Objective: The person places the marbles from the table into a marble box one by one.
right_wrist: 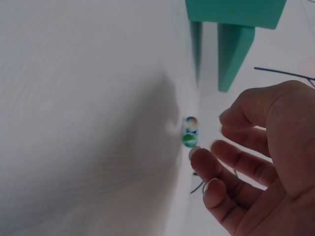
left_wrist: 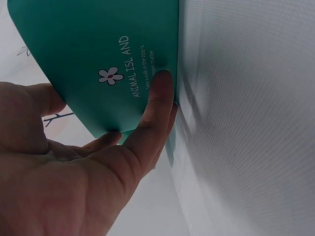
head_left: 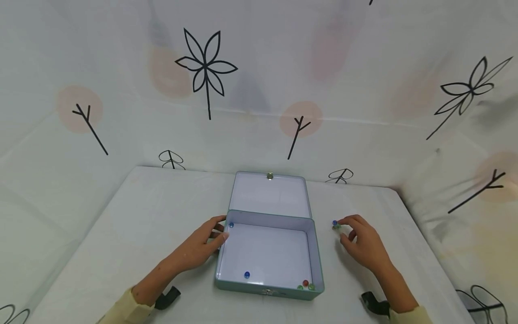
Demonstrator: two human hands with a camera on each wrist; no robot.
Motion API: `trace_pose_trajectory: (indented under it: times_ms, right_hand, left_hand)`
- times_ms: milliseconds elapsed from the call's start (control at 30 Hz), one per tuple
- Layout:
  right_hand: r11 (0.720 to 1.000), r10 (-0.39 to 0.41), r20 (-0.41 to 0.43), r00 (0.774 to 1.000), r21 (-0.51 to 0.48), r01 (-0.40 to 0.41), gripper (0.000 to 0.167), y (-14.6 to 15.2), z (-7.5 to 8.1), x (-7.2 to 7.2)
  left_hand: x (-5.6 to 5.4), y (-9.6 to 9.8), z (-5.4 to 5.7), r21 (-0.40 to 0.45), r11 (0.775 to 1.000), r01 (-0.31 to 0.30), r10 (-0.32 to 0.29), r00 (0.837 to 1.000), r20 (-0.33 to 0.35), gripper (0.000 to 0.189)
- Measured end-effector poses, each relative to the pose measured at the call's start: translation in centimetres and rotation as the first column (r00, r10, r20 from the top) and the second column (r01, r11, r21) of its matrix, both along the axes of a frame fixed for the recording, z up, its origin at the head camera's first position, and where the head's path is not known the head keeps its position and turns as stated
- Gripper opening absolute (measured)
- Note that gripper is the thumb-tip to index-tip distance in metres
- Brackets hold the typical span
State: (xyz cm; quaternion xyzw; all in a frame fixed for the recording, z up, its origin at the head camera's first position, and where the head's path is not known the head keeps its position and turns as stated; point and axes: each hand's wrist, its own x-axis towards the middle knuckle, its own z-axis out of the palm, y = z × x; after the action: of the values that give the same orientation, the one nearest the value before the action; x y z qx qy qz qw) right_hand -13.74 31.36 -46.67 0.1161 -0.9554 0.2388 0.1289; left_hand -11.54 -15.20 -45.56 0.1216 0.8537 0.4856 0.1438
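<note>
A green tin box (head_left: pixel 269 294) with a white inside stands in the middle of the table, its lid (head_left: pixel 269 193) swung back. My left hand (head_left: pixel 198 247) holds the box's left wall, thumb at the rim and fingers against the printed outer side (left_wrist: pixel 118 44). Beyond the box's right side, a small cluster of glass marbles (right_wrist: pixel 189 140), blue and green, lies on the table. My right hand (head_left: pixel 366 245) is at the cluster, fingers loosely bent, index fingertip beside the marbles and thumb apart from it. Inside the box, a blue marble (head_left: pixel 247 274) lies near the front.
Another blue marble (head_left: pixel 231 225) sits in the box's back left corner. A red marble (head_left: pixel 305 283) and two green ones are gathered at its front right corner. A white cloth covers the table (head_left: pixel 170 198); a patterned curtain (head_left: pixel 251 90) hangs behind it.
</note>
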Motion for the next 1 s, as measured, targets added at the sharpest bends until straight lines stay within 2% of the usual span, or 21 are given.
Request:
trace_pose_trajectory:
  times_ms: [167, 800, 1000]
  right_hand:
    - [1.0, -0.016, 0.059, 0.998, 0.015, 0.015, 0.033, 0.4, -0.6, -0.2]
    - [0.998, -0.052, 0.138, 0.989, 0.032, 0.049, 0.033, 0.7, -1.0, -0.3]
    - [0.997, -0.078, 0.152, 0.985, 0.041, 0.072, 0.023, 0.8, -1.3, -0.5]
  left_hand:
    - [0.0, 0.0, -0.1, 0.004, 1.0, -0.001, 0.001, 1.0, -0.001, 0.065]
    - [-0.1, 0.0, -0.3, 0.015, 1.0, 0.011, -0.011, 1.0, 0.006, 0.065]
    - [-0.2, -0.1, -0.3, 0.009, 1.0, 0.007, -0.007, 1.0, -0.005, 0.065]
